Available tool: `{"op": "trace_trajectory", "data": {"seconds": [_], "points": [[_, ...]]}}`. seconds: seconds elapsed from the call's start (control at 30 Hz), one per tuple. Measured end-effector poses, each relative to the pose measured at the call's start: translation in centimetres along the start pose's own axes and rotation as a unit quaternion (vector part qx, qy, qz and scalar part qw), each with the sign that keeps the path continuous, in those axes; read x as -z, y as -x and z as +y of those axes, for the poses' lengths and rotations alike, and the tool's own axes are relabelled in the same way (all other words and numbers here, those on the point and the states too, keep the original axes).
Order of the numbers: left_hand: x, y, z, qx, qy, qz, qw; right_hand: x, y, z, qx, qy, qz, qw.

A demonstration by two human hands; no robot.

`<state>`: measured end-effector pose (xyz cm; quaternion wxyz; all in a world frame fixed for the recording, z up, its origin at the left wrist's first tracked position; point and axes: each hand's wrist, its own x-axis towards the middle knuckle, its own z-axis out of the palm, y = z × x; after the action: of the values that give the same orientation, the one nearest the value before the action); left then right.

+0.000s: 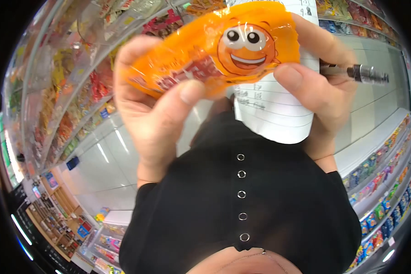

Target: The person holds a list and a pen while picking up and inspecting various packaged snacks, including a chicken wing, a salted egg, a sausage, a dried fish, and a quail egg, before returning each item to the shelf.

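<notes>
Orange packet [214,50]: glossy wrapper with a cartoon smiling face and red lettering. It sits at 12 o'clock in the view, raised and stretched crosswise between both hands.
Left hand [150,109]: at 10 o'clock. It is closed on the packet's left end, thumb pressed on the front face and fingers wrapped behind.
Right hand [324,91]: at 2 o'clock. It is clamped on the packet's right end with the thumb on the front, just below the printed face. The same hand also pins a paper sheet and a pen.
Paper sheet [274,109]: white, lined, with handwritten entries. It lies behind the packet and hangs below it towards 6 o'clock.
Pen [365,74]: metallic tip, projecting from the right hand towards 3 o'clock.
Black garment [242,205]: the person's own top, with a row of metal snaps, filling 6 o'clock.
Left shelving [68,91]: at 9 o'clock, packed with coloured snack packs.
Right shelving [383,201]: at 4 o'clock, likewise stocked.
Floor [105,164]: pale, glossy tiles between the shelf runs.
</notes>
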<state>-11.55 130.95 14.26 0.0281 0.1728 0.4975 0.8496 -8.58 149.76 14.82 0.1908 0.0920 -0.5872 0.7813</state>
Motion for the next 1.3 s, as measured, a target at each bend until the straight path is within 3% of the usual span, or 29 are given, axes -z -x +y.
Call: {"op": "trace_trajectory", "data": {"seconds": [0.13,0.27,0.53,1.2,1.3], "points": [[-1.3,1.0,0.4,0.135,0.152,0.046,0.978,-1.1,-0.9,-1.3,-0.041,-0.006,-0.031,0.999],[-1.4,1.2,0.6,0.134,0.155,0.027,0.978,-1.9,-1.5,-1.6,-0.050,-0.034,-0.045,0.997],[-2.2,1.4,-1.0,0.146,0.171,-0.004,0.974,-2.0,-1.2,-2.3,-0.173,-0.076,0.003,0.982],[-2.6,1.6,-0.9,0.145,0.207,-0.010,0.968,-1.9,-0.6,-1.6,-0.119,-0.089,0.061,0.987],[-2.7,1.7,-0.3,0.127,0.044,0.013,0.991,-1.5,-0.5,-0.6,-0.039,-0.005,0.098,0.994]]}}
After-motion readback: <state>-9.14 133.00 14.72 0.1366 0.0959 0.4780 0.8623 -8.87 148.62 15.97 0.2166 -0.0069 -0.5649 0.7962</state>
